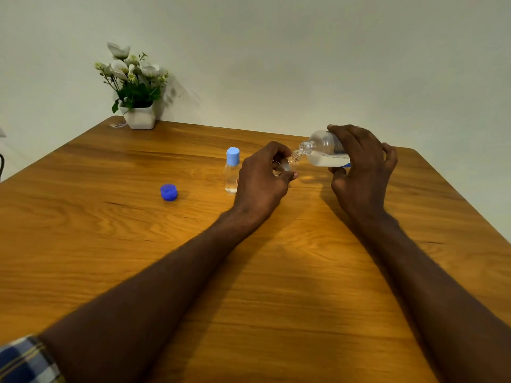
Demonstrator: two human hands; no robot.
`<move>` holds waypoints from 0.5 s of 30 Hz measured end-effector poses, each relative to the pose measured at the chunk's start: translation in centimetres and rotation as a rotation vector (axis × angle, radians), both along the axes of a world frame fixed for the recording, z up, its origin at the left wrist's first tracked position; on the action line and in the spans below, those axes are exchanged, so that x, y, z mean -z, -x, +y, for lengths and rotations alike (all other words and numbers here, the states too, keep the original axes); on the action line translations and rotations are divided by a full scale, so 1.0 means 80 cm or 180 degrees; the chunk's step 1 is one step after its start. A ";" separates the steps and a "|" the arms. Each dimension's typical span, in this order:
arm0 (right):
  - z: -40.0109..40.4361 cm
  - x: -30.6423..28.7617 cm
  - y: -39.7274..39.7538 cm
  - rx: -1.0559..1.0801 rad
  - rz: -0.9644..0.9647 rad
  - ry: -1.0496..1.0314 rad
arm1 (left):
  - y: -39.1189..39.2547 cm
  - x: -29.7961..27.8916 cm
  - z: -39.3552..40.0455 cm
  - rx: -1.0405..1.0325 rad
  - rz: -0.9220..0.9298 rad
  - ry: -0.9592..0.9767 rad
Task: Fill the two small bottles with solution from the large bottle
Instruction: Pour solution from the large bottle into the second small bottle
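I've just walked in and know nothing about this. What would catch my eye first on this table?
First, the two hands meeting right of the middle: the right hand tips a large clear bottle on its side, its mouth against a small bottle held in the left hand. Just left of them stands another small bottle with a light blue cap, and a loose blue cap lies further left. White flowers in a pot sit at the far corner.

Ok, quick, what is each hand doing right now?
Left hand: closed around an uncapped small bottle.
Right hand: holding the large bottle, tipped neck-first toward that small bottle.
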State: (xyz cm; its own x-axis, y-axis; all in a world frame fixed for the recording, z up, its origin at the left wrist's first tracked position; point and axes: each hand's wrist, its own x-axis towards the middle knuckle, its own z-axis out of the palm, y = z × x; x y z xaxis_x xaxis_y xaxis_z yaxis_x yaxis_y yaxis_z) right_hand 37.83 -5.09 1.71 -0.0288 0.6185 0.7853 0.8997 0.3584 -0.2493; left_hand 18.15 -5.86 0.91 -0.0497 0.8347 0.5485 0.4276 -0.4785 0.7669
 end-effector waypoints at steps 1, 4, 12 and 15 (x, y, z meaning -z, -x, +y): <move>0.000 -0.001 0.000 0.0006 -0.0001 0.0006 | 0.000 0.000 0.000 -0.0001 0.0004 -0.0001; 0.000 -0.001 -0.001 0.0016 -0.0008 0.0014 | 0.000 -0.001 -0.001 -0.0002 -0.0012 0.0004; 0.000 -0.002 0.000 0.0025 -0.0009 -0.0010 | 0.000 -0.002 -0.001 0.0007 0.0005 0.0007; 0.001 -0.002 0.000 0.0022 -0.0014 -0.0017 | 0.000 -0.003 -0.001 0.0007 0.0007 0.0018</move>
State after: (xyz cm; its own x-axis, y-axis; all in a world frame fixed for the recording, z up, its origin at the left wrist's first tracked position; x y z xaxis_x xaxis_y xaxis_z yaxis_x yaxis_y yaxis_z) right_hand 37.86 -5.03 1.84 -0.0280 0.6144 0.7885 0.9032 0.3536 -0.2435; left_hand 18.15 -5.98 1.11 -0.0467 0.8378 0.5440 0.4284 -0.4752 0.7686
